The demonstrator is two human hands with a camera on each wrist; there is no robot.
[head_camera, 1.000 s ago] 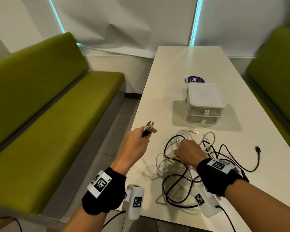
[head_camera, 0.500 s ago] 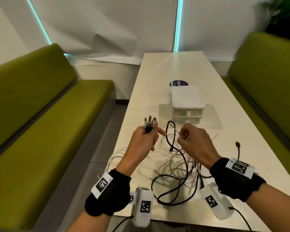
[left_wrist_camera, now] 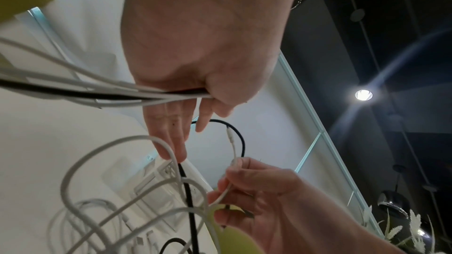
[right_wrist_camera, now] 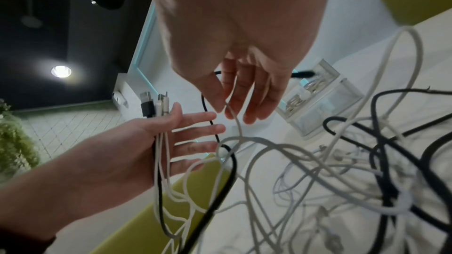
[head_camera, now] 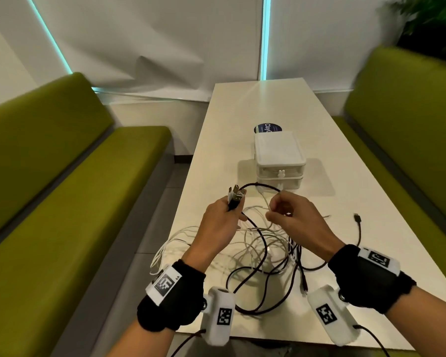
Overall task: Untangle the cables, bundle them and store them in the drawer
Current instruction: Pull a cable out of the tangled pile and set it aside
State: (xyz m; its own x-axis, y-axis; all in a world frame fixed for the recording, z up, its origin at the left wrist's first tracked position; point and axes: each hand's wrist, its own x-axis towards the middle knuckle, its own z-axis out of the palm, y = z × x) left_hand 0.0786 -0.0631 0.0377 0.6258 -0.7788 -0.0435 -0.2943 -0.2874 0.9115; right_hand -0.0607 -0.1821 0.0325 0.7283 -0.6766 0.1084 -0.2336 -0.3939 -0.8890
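Observation:
A tangle of black and white cables (head_camera: pixel 263 248) lies on the white table (head_camera: pixel 268 106), just in front of me. My left hand (head_camera: pixel 232 210) is raised above it and grips a bunch of cable plug ends (head_camera: pixel 236 197), pointing up; the plug ends (right_wrist_camera: pixel 156 103) are one black and the others white. My right hand (head_camera: pixel 276 210) is close beside it and pinches a thin white cable (left_wrist_camera: pixel 232 161) near its end. A black cable loop (head_camera: pixel 265 188) arches between both hands. The white two-drawer box (head_camera: pixel 280 161) stands behind, both drawers closed.
Green benches (head_camera: pixel 75 202) run along both sides of the table. A dark round sticker (head_camera: pixel 267 128) lies behind the drawer box. One black plug (head_camera: pixel 357 217) rests on the table at the right. Some white cable loops (head_camera: pixel 170 248) hang over the table's left edge.
My right hand left the tangle on the table and rose with a white cable, coming close to my left hand. The black loop lifted with it.

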